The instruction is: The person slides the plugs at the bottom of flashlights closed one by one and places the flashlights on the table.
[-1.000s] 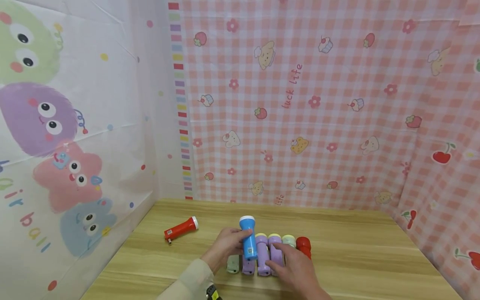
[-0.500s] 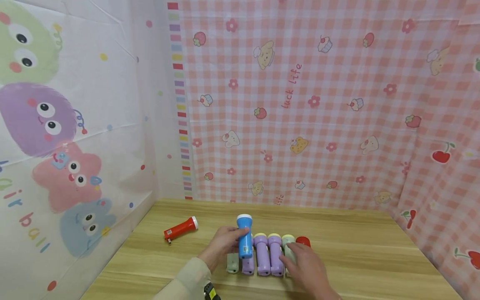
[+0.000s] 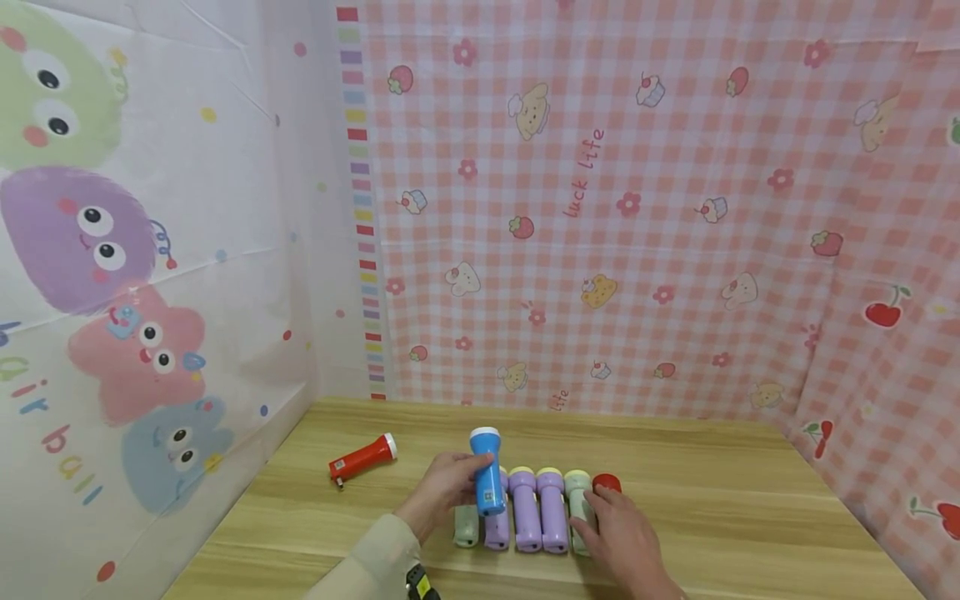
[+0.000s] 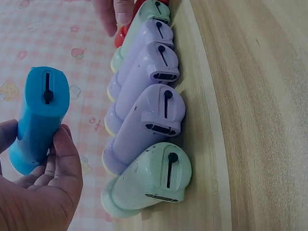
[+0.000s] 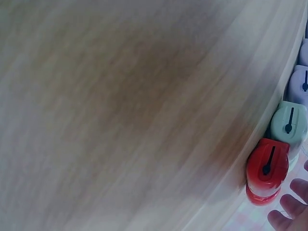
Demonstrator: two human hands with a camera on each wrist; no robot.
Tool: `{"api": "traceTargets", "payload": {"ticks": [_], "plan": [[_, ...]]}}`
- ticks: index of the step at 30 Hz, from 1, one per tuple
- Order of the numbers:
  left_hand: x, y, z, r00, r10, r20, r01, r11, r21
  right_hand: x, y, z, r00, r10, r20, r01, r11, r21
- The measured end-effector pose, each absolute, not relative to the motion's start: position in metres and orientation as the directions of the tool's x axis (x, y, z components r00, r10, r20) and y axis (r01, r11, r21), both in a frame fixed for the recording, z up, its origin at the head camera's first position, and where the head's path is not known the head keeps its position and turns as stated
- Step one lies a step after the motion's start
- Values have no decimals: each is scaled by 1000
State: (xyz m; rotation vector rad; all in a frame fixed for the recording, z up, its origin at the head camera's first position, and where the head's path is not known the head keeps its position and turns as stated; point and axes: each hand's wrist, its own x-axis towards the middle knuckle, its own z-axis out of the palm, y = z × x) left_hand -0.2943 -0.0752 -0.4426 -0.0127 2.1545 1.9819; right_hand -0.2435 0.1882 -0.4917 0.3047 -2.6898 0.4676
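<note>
My left hand (image 3: 444, 492) grips a blue flashlight (image 3: 489, 483) between thumb and fingers, its white head up, above the left end of a row. That row holds a pale green flashlight (image 4: 149, 180), several purple flashlights (image 3: 527, 512), another green flashlight (image 3: 579, 502) and a red flashlight (image 5: 267, 166) at the right end. My right hand (image 3: 621, 533) hovers by the right end, fingers loosely bent and holding nothing. It hides most of the red flashlight in the head view. The right wrist view has its fingertips (image 5: 291, 204) beside the red flashlight, apart from it.
Another red flashlight (image 3: 363, 457) with a white head lies apart at the left of the wooden table (image 3: 712, 483). A pink checked cloth (image 3: 585, 208) hangs behind the table, and a white printed cloth (image 3: 247, 208) covers the left side.
My right hand has moved right along the row, from the purple flashlights to the green and red ones. My left hand has shifted slightly left with the blue flashlight.
</note>
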Motion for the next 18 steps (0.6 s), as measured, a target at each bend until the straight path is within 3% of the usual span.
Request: {"api": "traceTargets", "payload": {"ticks": [18], "plan": [[-296, -79, -445, -969, 144, -201, -198, 30, 980, -244, 188, -492, -942, -169, 289, -243, 939, -243]]}}
